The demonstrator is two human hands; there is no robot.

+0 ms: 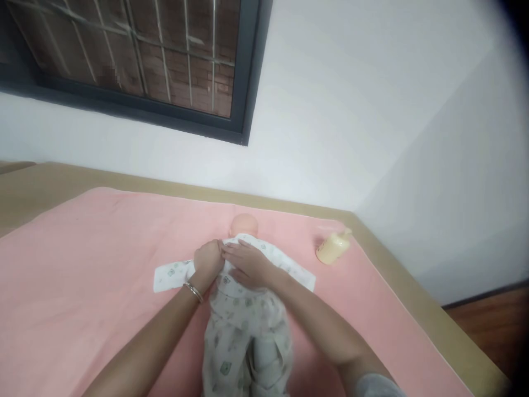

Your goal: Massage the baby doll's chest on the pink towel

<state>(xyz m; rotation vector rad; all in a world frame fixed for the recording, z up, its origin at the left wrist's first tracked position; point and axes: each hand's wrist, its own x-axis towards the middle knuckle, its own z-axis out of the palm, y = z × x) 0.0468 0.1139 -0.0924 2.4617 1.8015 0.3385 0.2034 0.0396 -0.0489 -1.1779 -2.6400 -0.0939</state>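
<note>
I see the doll (243,309) lying face up mid-towel (82,286), already clothed. My left hand (208,260) is curled, apparently pinching the garment at the chest; my right hand (247,263) presses flat, fingers extended. Front closure seems unfinished. Bottle (332,247) lies well apart.
</note>
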